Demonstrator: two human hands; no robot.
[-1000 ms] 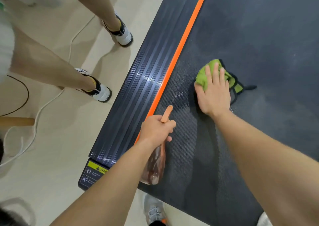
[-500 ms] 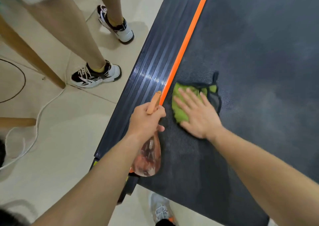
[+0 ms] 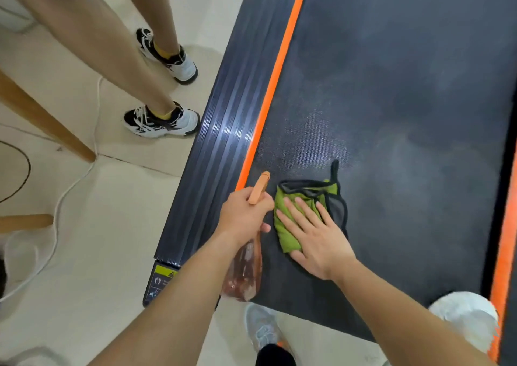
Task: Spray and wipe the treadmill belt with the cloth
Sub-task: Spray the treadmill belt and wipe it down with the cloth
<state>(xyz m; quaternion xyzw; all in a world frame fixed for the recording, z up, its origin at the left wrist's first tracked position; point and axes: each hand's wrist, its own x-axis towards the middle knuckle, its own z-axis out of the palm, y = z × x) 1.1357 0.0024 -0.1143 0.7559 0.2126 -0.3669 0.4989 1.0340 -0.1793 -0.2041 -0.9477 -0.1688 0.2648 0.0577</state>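
Wiping step judged in hand: green cloth (image 3: 296, 220) is pressed flat onto the treadmill belt (image 3: 391, 113) beside the orange stripe (image 3: 272, 94) by the right hand (image 3: 316, 234), fingers straight. Spray bottle (image 3: 246, 267) is gripped in the curled left hand (image 3: 243, 217). Next stroke probably needs sustained pressure toward unwiped belt.

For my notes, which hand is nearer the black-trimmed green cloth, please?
Right. The right hand lies flat on the green cloth; the left hand, gripping an orange spray bottle, is just left of it.
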